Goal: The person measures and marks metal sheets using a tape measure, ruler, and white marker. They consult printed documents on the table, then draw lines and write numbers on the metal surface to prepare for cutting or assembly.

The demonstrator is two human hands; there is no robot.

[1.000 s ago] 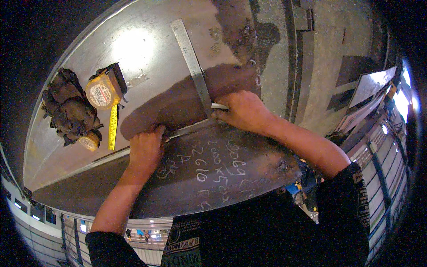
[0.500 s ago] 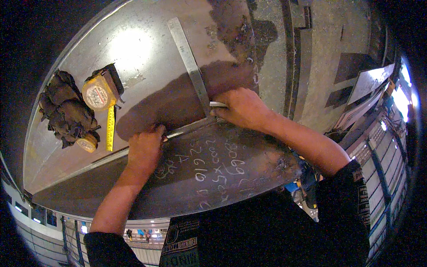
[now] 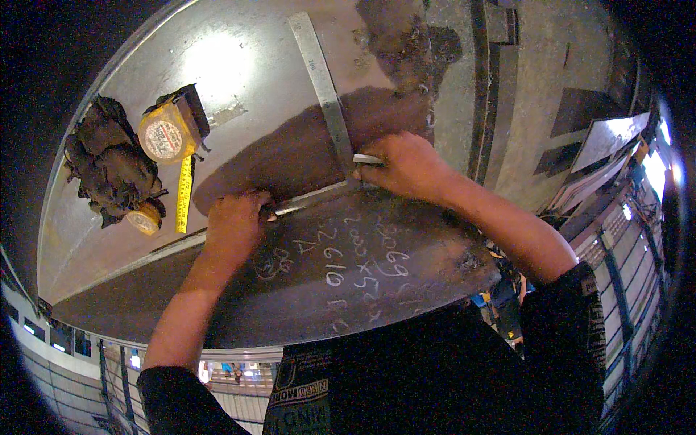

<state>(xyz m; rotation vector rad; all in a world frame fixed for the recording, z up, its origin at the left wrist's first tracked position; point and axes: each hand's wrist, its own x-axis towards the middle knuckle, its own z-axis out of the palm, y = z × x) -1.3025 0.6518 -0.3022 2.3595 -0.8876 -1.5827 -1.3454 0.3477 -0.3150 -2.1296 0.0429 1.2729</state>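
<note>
A steel square (image 3: 322, 87) lies on the metal sheet (image 3: 254, 130), its long blade pointing away from me and its short bar along the sheet's near edge. My left hand (image 3: 235, 223) is closed at the left end of that bar, thumb and fingers pressed on it. Close to the corner of the square, my right hand (image 3: 406, 168) pinches a short white marking stick (image 3: 368, 159). The fingertips of the right hand partly hide the corner. Chalk writing covers the dark metal surface (image 3: 312, 304) nearer to me.
Left on the sheet are a yellow tape measure (image 3: 165, 136) with some blade (image 3: 185, 192) pulled out and a pair of dark crumpled gloves (image 3: 116, 159). Flat panels (image 3: 609, 148) lean at the right. Concrete floor (image 3: 551, 51) lies beyond the sheet's right edge.
The view has shifted slightly, so things on the sheet appear a little higher and farther right. Both hands keep the same grips beside the square.
</note>
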